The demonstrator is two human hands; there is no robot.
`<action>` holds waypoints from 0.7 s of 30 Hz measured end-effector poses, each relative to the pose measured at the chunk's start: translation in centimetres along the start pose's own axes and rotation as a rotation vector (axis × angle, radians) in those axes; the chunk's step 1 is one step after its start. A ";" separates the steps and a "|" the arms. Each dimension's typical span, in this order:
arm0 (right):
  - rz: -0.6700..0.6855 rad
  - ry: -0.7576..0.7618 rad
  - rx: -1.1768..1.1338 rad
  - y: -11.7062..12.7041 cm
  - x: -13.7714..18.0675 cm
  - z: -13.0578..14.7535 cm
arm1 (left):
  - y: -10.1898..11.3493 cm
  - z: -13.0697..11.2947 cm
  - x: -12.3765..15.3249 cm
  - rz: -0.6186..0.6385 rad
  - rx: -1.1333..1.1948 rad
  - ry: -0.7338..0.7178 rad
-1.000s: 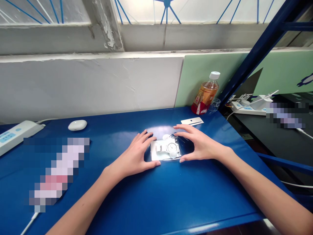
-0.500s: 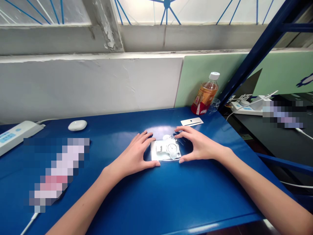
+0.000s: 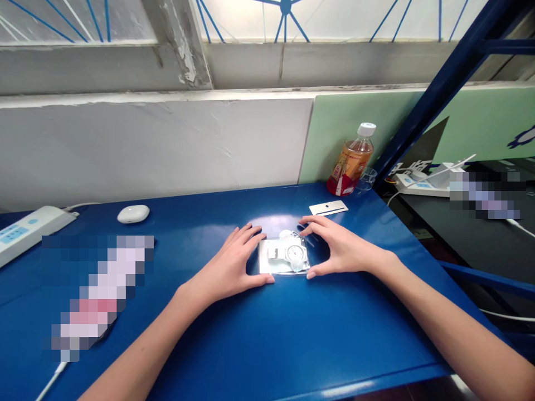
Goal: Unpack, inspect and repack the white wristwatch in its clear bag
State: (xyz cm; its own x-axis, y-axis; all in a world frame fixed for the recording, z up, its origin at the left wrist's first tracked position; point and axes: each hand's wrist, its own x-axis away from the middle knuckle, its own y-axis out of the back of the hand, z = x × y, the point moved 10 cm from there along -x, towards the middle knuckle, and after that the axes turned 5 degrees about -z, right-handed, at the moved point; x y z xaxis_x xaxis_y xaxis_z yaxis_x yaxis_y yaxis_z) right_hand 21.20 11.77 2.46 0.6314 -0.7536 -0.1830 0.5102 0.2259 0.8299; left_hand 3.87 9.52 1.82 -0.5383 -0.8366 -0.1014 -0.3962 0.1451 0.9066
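Observation:
A small clear plastic packet (image 3: 283, 259) with a silver wristwatch inside lies flat on the blue table (image 3: 267, 334). My left hand (image 3: 228, 267) rests on the table at the packet's left edge, fingers stretched out, thumb touching its near left corner. My right hand (image 3: 340, 248) arches over the packet's right side, with the thumb at the near right corner and the fingertips at the far right corner. Both hands frame the packet without lifting it.
A bottle of orange drink (image 3: 351, 161) stands at the back right, with a white card (image 3: 328, 208) lying in front of it. A white oval case (image 3: 132, 214) and a white power strip (image 3: 25, 231) sit at the left. A blue shelf post (image 3: 438, 89) rises at the right.
My right hand has drawn in slightly toward the packet; the packet and left hand have hardly moved.

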 end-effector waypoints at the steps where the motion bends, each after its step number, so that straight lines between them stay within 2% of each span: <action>1: -0.002 0.005 0.002 0.0 0.0 0.0 | 0.0 0.0 0.0 -0.010 0.004 -0.004; 9: -0.045 0.071 0.014 0.4 0.0 0.6 | -0.2 -1.3 0.2 -0.050 0.029 -0.085; 16: -0.054 0.098 0.049 0.4 0.0 0.8 | 0.3 -1.4 0.2 -0.114 0.044 -0.064; 21: -0.072 0.137 0.080 0.5 0.1 1.2 | 0.8 -2.4 0.2 -0.142 0.077 -0.128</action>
State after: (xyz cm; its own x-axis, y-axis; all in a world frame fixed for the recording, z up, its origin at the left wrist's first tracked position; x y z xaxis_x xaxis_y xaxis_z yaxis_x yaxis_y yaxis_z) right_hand 20.85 11.11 3.51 0.6713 -0.6735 -0.3095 0.5123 0.1199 0.8504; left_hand 5.21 8.22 3.46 -0.5613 -0.7783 -0.2812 -0.5274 0.0746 0.8464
